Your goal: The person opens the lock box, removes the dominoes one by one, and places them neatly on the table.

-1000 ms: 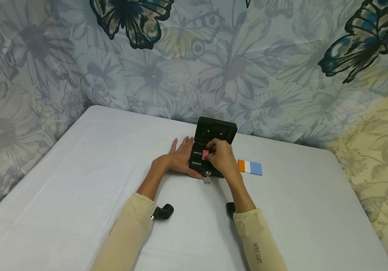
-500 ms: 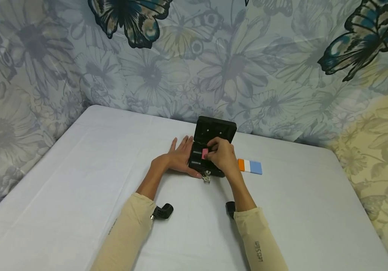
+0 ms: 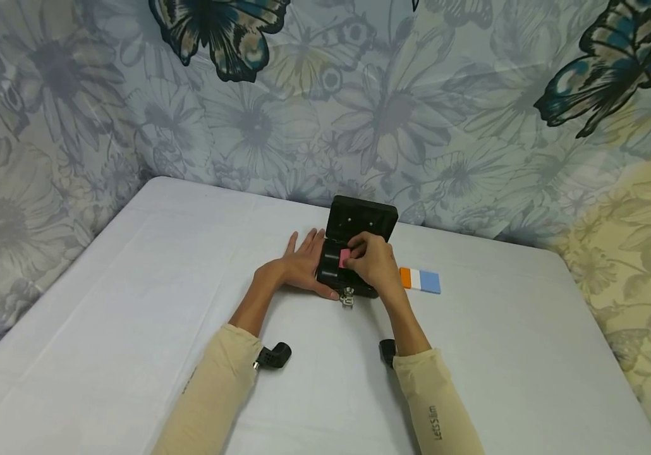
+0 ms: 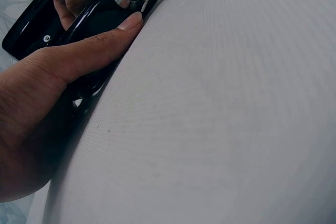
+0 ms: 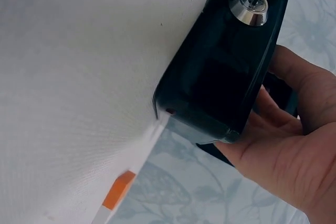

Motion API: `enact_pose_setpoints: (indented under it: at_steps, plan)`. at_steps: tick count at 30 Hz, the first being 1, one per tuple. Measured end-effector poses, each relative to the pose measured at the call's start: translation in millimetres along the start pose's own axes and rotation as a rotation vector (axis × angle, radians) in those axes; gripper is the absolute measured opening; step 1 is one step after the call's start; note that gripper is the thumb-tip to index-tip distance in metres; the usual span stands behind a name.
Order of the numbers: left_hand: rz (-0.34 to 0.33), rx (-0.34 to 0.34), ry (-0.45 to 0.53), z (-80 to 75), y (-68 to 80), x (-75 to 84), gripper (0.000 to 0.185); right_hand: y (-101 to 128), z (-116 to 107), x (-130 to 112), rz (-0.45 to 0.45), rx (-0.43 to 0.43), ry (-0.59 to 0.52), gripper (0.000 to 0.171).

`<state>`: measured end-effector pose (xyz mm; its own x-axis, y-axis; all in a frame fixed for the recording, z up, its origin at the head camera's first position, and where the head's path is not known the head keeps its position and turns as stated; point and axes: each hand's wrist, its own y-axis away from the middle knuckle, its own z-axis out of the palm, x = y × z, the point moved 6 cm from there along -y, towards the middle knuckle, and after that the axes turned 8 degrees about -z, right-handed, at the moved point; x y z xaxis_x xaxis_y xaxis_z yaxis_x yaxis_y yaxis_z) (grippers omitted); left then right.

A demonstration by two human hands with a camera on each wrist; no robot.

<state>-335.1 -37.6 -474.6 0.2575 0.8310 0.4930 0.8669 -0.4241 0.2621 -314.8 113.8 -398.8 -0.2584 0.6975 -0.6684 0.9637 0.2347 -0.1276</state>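
1. Floral cloth printed with pale grey-blue flowers and dark butterflies [image 3: 220, 35] hangs behind and to both sides of the scene.
2. Beneath it, a white table [image 3: 132, 303] fills the lower part of the head view; both forearms reach across it in beige sleeves [image 3: 212, 392].
3. Near the table's far middle stands a small black box [image 3: 337, 268] with its lid [image 3: 362, 218] raised upright at the back. A silver key lock [image 5: 249, 4] with a wire ring sticks out of the front wall.
4. Pressed flat against the box's left side is the left hand [image 3: 303, 265], fingers straight, the thumb [image 4: 100, 43] lying along the front bottom edge.
5. Over the open box, the right hand [image 3: 373, 262] curls its fingers and pinches a small pink piece [image 3: 345, 257] just inside the box, close to the left half.
6. On the table just right of the box lies a flat strip [image 3: 419, 280] in orange, white and light blue, apart from the hand.
7. Two small black wrist-worn cameras [image 3: 274, 356] show at the sleeve ends.
8. Against the pictures from a second and half a second before, almost nothing differs: box, strip and both hands sit in the same places, and the pink piece is held at the same spot.
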Motion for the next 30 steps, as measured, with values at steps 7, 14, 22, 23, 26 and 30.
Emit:
enact_pose_setpoints:
  at_steps: [7, 14, 22, 23, 26, 30]
  plan:
    - [-0.009, -0.009, -0.011, 0.3, 0.5, 0.0, 0.138, -1.1, 0.0, 2.9, 0.006, 0.007, -0.023, 0.028]
    - [-0.015, -0.018, -0.029, 1.1, 0.8, -0.1, 0.138, -0.1, -8.2, 3.8, -0.010, 0.021, -0.052, 0.030]
    - [-0.007, -0.008, -0.025, 2.5, -2.9, -3.1, 0.138, 2.0, -23.2, 4.6, 0.000, 0.029, -0.057, 0.028]
    - [-0.007, -0.007, -0.025, 2.6, -2.7, -3.2, 0.138, 2.2, -24.5, 4.9, -0.002, 0.027, -0.059, 0.028]
    - [-0.006, -0.002, -0.022, 1.5, -1.2, -1.7, 0.139, 3.0, -28.4, 5.9, -0.005, 0.020, -0.063, 0.027]
    - [-0.007, -0.009, -0.027, 1.0, 0.6, -0.4, 0.139, 3.7, -33.7, 7.8, 0.002, -0.002, -0.070, 0.027]
